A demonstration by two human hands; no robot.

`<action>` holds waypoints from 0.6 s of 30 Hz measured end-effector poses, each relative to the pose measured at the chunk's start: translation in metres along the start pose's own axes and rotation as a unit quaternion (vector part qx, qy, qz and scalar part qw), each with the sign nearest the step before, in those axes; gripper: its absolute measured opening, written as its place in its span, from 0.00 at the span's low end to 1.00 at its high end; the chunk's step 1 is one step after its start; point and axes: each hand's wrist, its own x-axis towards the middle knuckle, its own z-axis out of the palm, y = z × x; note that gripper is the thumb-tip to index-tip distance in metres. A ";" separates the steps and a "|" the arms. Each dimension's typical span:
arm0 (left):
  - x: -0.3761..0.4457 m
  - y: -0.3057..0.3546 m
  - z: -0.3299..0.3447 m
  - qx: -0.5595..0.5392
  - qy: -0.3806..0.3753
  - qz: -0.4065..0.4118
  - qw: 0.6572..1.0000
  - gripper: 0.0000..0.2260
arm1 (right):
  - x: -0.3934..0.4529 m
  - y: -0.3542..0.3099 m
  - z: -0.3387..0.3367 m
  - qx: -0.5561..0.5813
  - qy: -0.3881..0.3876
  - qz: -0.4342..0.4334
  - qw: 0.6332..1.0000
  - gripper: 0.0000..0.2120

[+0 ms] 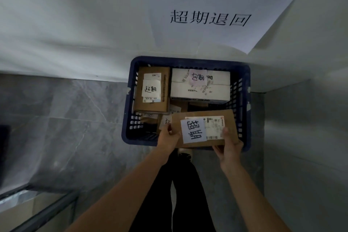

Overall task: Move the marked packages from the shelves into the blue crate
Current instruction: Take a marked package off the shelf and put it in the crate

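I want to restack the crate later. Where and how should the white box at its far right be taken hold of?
Probably the white box is best gripped by its two short ends, coming from straight above. It lies flat and long across the blue crate, with a brown box close on its left and the crate wall on its right, so gaps for fingers look narrow.

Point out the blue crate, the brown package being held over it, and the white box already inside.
blue crate (190, 60): head view, on its far rim.
brown package (203, 116): head view, on bare cardboard above its labels.
white box (218, 90): head view, on its top face.
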 end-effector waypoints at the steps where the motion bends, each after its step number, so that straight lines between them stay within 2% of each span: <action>1: 0.012 -0.004 0.001 0.002 -0.012 -0.005 1.000 0.22 | 0.011 -0.001 0.004 0.013 0.003 0.011 1.000 0.31; 5: 0.052 -0.011 0.007 0.014 -0.073 -0.006 0.997 0.16 | 0.054 -0.004 0.023 0.063 0.039 0.039 0.996 0.35; 7: 0.069 -0.015 0.010 0.019 -0.063 -0.020 0.998 0.16 | 0.071 -0.002 0.029 0.057 0.044 0.053 0.996 0.35; 10: 0.091 -0.023 0.009 0.038 -0.045 -0.046 0.997 0.20 | 0.091 0.006 0.037 0.031 0.012 0.086 0.996 0.31; 13: 0.106 -0.030 0.006 -0.013 -0.012 -0.074 0.997 0.24 | 0.107 0.013 0.046 -0.013 -0.013 0.109 0.994 0.26; 18: 0.113 -0.031 0.006 -0.026 -0.015 -0.082 0.996 0.26 | 0.123 0.017 0.051 -0.078 -0.045 0.153 0.984 0.28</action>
